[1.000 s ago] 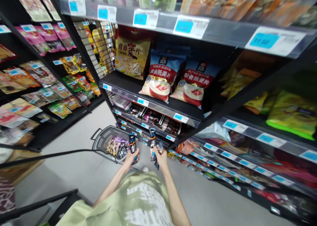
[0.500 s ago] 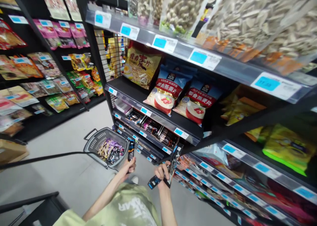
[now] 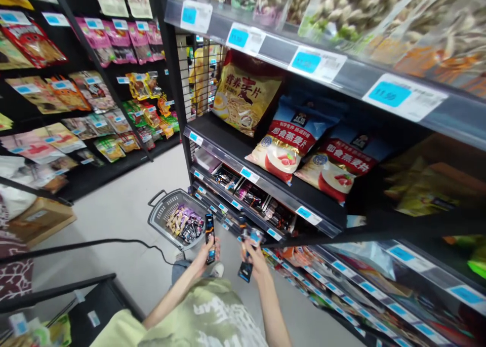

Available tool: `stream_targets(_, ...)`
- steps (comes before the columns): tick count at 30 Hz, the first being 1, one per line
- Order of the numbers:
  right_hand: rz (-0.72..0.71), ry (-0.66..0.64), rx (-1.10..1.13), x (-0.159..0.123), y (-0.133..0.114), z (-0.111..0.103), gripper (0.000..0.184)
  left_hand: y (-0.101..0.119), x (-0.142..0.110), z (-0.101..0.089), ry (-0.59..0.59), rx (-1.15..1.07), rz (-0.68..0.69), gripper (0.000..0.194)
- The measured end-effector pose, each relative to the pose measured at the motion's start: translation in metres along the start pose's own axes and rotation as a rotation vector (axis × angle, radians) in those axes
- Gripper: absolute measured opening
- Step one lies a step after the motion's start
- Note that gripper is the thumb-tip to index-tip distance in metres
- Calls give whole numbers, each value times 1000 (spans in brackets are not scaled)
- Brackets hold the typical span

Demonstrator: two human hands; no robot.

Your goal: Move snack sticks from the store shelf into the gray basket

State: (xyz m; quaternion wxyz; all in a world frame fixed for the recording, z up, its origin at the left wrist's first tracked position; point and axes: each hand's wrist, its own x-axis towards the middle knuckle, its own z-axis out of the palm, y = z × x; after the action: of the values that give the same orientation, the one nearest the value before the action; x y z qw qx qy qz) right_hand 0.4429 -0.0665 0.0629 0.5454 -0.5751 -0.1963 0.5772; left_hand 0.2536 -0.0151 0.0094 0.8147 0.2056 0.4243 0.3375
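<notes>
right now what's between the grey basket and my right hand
In the head view, your left hand, holding a dark packet, appears between the grey basket and your right hand; grey floor shows between the two hands.

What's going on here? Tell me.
A person in a pale green printed shirt is handling small packets beside black store shelves. The left hand has a narrow black-and-blue wrapped packet in its grip; the right hand holds several similar dark packets, partly blurred. To the person's left on the floor, a dark grey perforated basket holds a pile of purple, gold and black packets.
</notes>
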Motion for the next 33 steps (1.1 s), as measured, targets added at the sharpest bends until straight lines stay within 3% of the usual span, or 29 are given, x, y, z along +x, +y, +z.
stream_targets(3,109,13,-122,13,25,42,54,16,10,-12,52,5,-18,58)
stream_targets(8,18,31,-173,21,62,94,55,48,22,-39,49,124,-39,59)
stream_targets(18,-78,-148,-460,54,84,167,36,105,32,-118,62,311,-41,60)
stream_targets(21,-75,-179,-412,59,90,199,36,125,35,-136,93,348,28,60)
stream_targets(25,65,-134,-257,66,86,229,42,150,31,-161,96,313,7,61)
stream_targets(29,137,48,40,72,74,236,43,167,18,-187,97,333,-117,56)
stream_targets(33,246,132,197,63,81,234,45,175,3,-201,38,448,-91,49)
